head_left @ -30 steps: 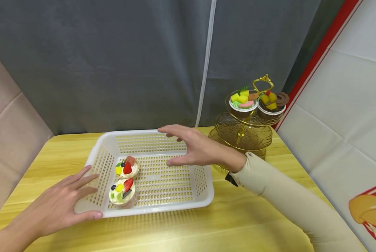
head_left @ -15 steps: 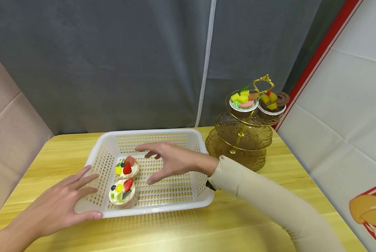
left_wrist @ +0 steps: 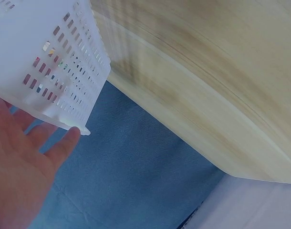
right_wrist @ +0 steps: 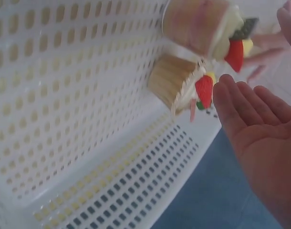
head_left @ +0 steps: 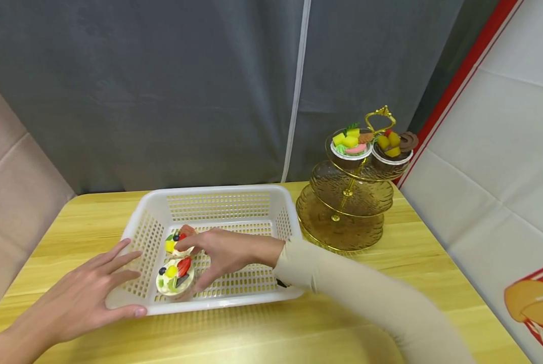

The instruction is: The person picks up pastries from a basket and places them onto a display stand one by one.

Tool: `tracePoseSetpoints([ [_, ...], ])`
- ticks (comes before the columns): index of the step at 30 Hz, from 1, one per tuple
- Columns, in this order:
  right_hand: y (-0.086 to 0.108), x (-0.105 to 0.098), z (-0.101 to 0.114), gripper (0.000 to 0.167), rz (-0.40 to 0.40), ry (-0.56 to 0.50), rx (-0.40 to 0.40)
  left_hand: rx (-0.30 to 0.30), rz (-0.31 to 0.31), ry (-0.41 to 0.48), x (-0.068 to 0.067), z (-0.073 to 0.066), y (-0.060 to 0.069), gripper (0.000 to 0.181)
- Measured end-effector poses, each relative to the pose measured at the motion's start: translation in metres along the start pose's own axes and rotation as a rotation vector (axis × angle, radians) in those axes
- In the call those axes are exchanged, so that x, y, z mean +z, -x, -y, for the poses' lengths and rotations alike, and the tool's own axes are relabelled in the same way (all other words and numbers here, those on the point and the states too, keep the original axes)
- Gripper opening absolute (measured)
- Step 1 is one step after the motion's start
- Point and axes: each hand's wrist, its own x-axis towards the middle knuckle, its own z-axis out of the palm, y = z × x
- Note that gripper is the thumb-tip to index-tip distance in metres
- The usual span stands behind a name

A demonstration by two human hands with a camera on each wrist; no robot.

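Note:
My left hand (head_left: pixel 89 288) rests at the left end of a white perforated plastic basket (head_left: pixel 214 190), fingers spread along its rim and thumb near the front corner. Inside the basket, at its left side, sit two fruit-topped cupcakes. The nearer cupcake (head_left: pixel 175 278) carries a strawberry slice, yellow fruit and a dark chip. Behind it, the other cupcake (right_wrist: pixel 171 78) has a tan fluted case, partly covered by my fingers in the head view. My right hand (head_left: pixel 228 250) hovers over the basket with thumb and fingers apart; in the right wrist view its fingers stand just clear of the toppings.
A three-tier amber stand (head_left: pixel 340 232) with gold trim is to the basket's right. Two dark cups with fruit toppings, one green and pink (head_left: pixel 351 146), one chocolate (head_left: pixel 392 151), sit on its top tier. A grey curtain (head_left: pixel 185 91) hangs behind the wooden table (head_left: pixel 235 338).
My right hand has moved left and down from the basket's right half to the cupcakes. My left hand, the basket and the stand have stayed put.

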Motion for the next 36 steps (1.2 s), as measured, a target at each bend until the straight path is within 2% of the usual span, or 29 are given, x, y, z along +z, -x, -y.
tracePoseSetpoints([
  [7, -0.012, 0.011, 0.004, 0.088, 0.014, 0.077, 0.051, 0.003, -0.008, 0.003, 0.0, 0.001, 0.0, 0.065],
  [12, -0.016, 0.015, 0.002, 0.089, 0.001, 0.079, 0.055, 0.006, -0.02, 0.001, 0.001, 0.001, 0.0, 0.065],
  [19, -0.025, 0.023, -0.001, 0.082, 0.008, 0.088, 0.015, -0.004, -0.004, 0.008, 0.001, 0.0, 0.0, 0.064],
  [27, -0.033, 0.025, -0.001, 0.082, 0.028, 0.104, 0.072, -0.012, 0.002, 0.009, 0.001, 0.0, 0.0, 0.064],
  [36, -0.039, 0.032, -0.004, 0.078, 0.046, 0.149, 0.098, -0.011, 0.004, 0.005, 0.001, 0.0, 0.0, 0.065],
])
